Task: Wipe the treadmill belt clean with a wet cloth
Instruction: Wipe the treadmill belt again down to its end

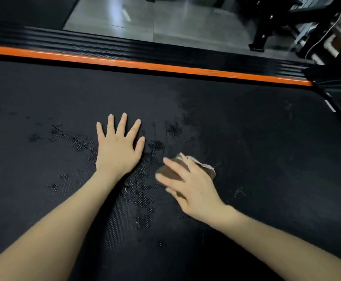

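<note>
- While the right grip (190, 187) presses a crumpled brown cloth (207, 169) down onto the treadmill belt (267, 159), its fingers lie fairly straight and fanned over the wad. Motion blur hides whether any fingertip curls round an edge.
- The left grip (118, 148) lies flat on the belt just left of the cloth, with fingers spread wide and nothing held. It looks like a brace for the leaning body.
- The cloth sits near the middle of the visible belt, mostly under the right palm, with one pale corner showing past the fingers. It does not touch the left grip.
- Done so far, by my reading: dark wet patches (78, 140) and small beads of water lie scattered around both grips and in a band running toward the viewer, so the middle of the belt seems dampened and partly worked.
- Left to do: the wetting is blotchy, not even. The far left, the broad stretch to the right and the strip beside the orange stripe (145, 64) look dry and matte.
- Pale smudges (239, 191) to the right of the cloth appear not yet wiped.
- I judge the job early to midway. Belt lying outside the view cannot be assessed.
</note>
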